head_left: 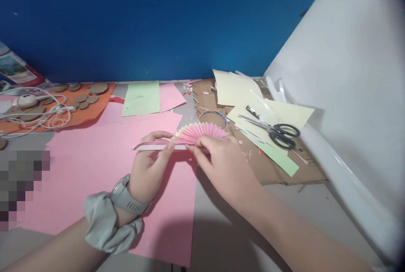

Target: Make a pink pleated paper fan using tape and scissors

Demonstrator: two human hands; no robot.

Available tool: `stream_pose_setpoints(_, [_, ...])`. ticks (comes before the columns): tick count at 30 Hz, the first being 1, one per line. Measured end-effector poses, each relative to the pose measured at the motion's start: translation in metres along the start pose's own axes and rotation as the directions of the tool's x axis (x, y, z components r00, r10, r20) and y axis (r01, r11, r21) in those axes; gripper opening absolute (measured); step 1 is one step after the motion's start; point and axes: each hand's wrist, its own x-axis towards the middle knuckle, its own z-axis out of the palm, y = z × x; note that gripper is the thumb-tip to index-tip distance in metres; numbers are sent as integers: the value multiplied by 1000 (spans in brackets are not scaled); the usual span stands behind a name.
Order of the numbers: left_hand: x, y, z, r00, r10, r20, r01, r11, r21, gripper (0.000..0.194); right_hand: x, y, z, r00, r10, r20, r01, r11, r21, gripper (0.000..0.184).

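A pleated paper fan [202, 131], pink with a pale yellow edge, is spread in a half circle between my hands. Along its straight lower side runs a narrow paper strip [153, 146], white in front with pink behind, its end sticking out to the left. My left hand [147, 168] pinches the strip and the fan's left corner between thumb and fingers. Closed at the lower middle and right of the fan, my right hand [223, 162] presses fan and strip together; its fingertips are partly hidden. Under my left hand lies a large pink sheet [91, 175].
Black-handled scissors [274, 130] rest on pale yellow paper [284, 114] over a cardboard sheet [284, 175] at right. A tape roll [212, 112] stands behind the fan. Green paper [141, 99] lies at the back; white cables [57, 105] and cardboard discs [98, 88] are left.
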Motion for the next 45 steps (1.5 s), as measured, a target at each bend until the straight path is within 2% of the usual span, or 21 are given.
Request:
stream_pose_setpoints(13, [0,-1,0,1000,1,19,0,1000,-17,22,-2,0,5,999,-41,18,43,992,-123,25])
stream_pose_setpoints(20, [-3,-3,2,989,-10,145,27,993,-116,20,-3,4,4,993,-104,65,104,995,-1,27])
stream_pose_setpoints(26, [-6,-1,3,979,106,174,-114,993,41,10,-5,1,1,975,-204,84,199,978,63,25])
stream_pose_setpoints(30, [-4,1,2,945,225,235,-272,943,189,21,-5,2,1,972,-215,92,209,975,72,22])
stream_pose_setpoints(32, [-2,1,0,921,285,266,-351,903,246,24,-5,3,2,974,-209,89,203,977,70,23])
stream_pose_setpoints(34, [-2,1,-1,917,307,253,-368,896,247,26,-6,3,1,979,-183,94,177,982,71,24])
stream_pose_setpoints(41, [-1,1,-2,933,295,207,-334,923,189,28,-7,0,-1,993,-16,116,2,993,121,23])
stream_pose_setpoints(45, [0,3,-1,943,259,208,-301,932,205,29,-5,-1,-3,993,16,120,-31,992,122,20])
